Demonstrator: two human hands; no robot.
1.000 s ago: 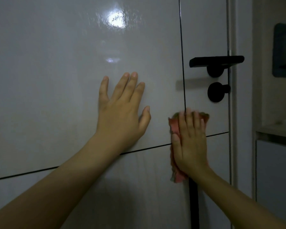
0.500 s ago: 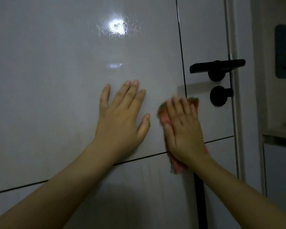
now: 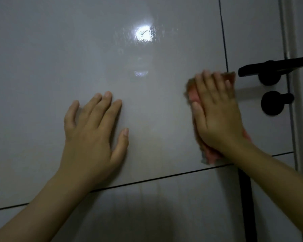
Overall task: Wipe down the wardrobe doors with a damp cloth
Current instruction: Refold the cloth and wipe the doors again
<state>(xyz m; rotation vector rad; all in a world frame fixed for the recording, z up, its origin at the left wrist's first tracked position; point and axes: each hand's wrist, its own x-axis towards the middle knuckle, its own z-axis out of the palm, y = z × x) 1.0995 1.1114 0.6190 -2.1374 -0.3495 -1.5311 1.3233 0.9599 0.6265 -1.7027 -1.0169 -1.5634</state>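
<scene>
Glossy wardrobe door (image 3: 147, 110), dim room: our left hand (image 3: 93, 137) spread flat, right hand (image 3: 217, 116) flat pressing the cloth (image 3: 193, 95) near its right edge; we'd probably knock the black handle (image 3: 273, 67).

right hand (image 3: 217, 117) presses pink cloth (image 3: 193, 95) flat on wardrobe door (image 3: 77, 49); left hand (image 3: 93, 137) braces beside.

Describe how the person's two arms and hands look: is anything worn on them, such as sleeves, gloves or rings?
Both forearms are bare up to the frame edge; no sleeves show. The left hand and right hand wear no gloves, and no ring, watch or bracelet is visible. The fingers have short, unpainted nails. The dim light hides finer detail.
</scene>
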